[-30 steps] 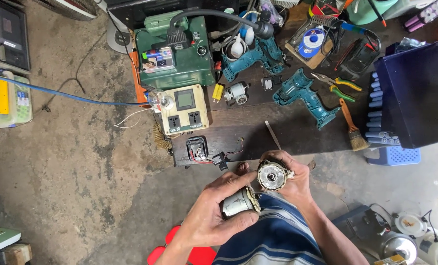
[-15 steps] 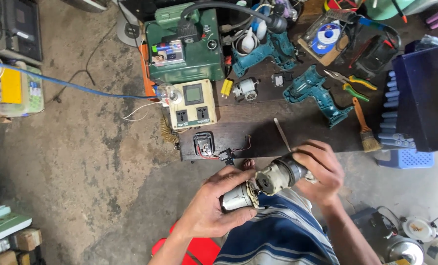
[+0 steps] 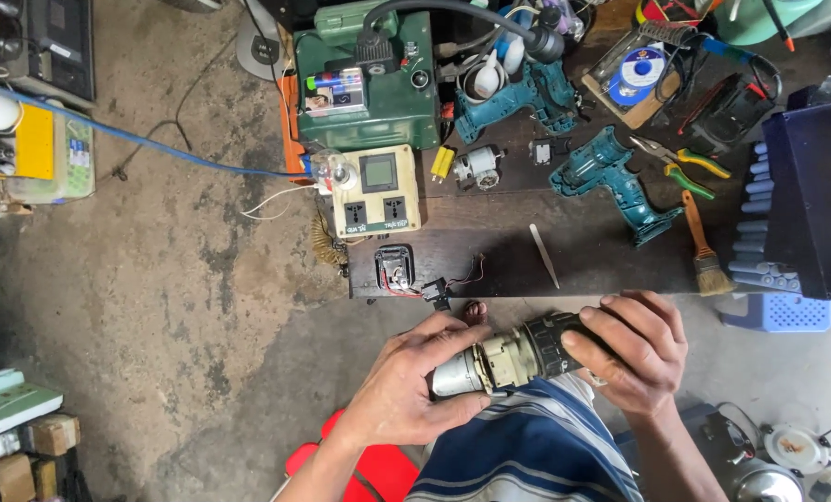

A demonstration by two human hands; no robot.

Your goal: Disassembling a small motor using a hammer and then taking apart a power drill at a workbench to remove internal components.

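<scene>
I hold a drill motor and gearbox assembly (image 3: 513, 358) sideways over my lap, just in front of the dark wooden workbench (image 3: 583, 251). My left hand (image 3: 406, 381) grips its silver motor end. My right hand (image 3: 634, 349) wraps the black chuck end. The beige gearbox section shows between the two hands. A small black part with red and black wires (image 3: 397, 270) lies on the bench edge just above my left hand. A thin metal tool (image 3: 544, 254) lies on the bench above the assembly.
Two teal drill housings (image 3: 611, 181) (image 3: 518, 93), pliers (image 3: 676, 158), a brush (image 3: 704, 251), a beige socket box with a meter (image 3: 376, 191) and a green case (image 3: 369, 79) sit on the bench. A dark blue bin (image 3: 815, 195) stands right. A blue cable (image 3: 136, 139) crosses the concrete floor.
The motor and the gearbox part, held apart a second ago, are now joined in one line between my hands. My right hand turned the chuck end sideways.
</scene>
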